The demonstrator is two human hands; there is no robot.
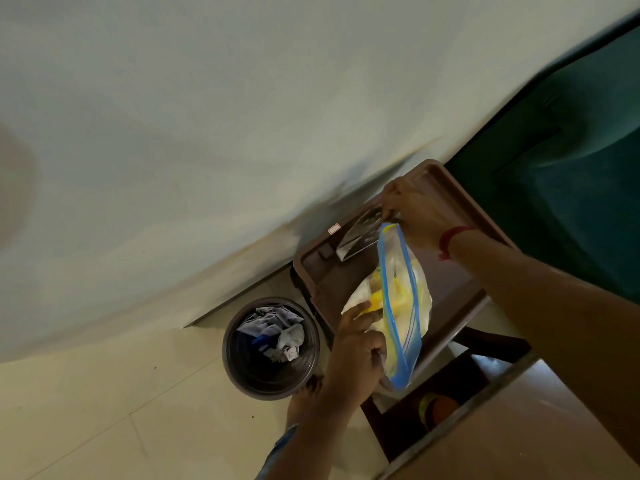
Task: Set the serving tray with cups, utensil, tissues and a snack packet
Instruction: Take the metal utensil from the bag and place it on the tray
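Note:
A clear zip bag [401, 299] with a blue seal strip holds yellow and white items and hangs open over a brown plastic tray [306, 271]. My right hand [419, 209], a red thread on its wrist, pinches the bag's upper end. My left hand [353, 351] grips the bag's lower end, fingers against its side. A shiny clear packet [360, 233] lies on the tray just below my right fingers. No cups, utensil or tissues can be made out.
A dark round waste bin [270, 348] with crumpled cloth and paper stands on the tiled floor left of the tray, by my foot [304, 400]. A green upholstered seat [561, 168] fills the right. A wooden surface [519, 438] sits at lower right. The wall is behind.

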